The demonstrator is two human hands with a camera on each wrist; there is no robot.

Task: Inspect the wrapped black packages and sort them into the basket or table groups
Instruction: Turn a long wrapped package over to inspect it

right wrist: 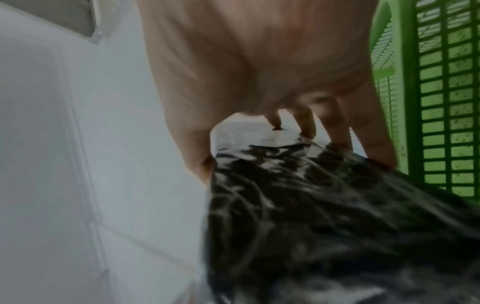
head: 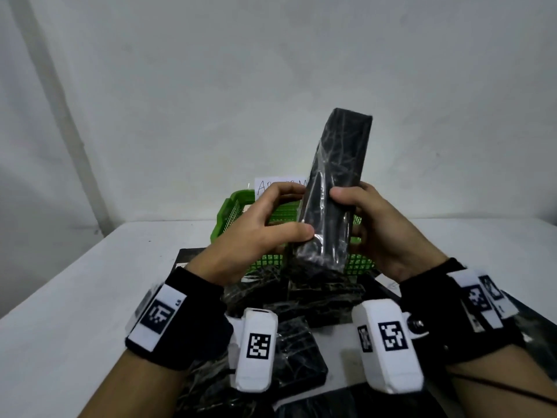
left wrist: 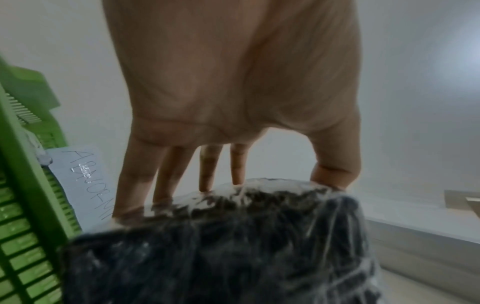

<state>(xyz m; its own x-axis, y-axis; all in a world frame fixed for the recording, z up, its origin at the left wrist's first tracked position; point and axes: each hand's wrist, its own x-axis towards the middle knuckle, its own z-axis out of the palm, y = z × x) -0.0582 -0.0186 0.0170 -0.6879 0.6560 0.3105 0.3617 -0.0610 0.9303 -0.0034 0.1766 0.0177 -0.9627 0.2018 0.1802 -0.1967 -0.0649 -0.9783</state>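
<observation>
Only left wrist view shows basket label (left wrist: 78,179) text.

You see a black package (head: 334,188) under crinkled, glossy clear film, a green plastic lattice basket (head: 232,212), a matt white table (head: 90,282), a paper label (left wrist: 78,174) and black cloth wristbands (head: 193,312).

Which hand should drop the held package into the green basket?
Left, probably. Both hands grip the package over the basket; the left hand sits above the basket's open middle, while the right hand hangs by its right edge.
</observation>
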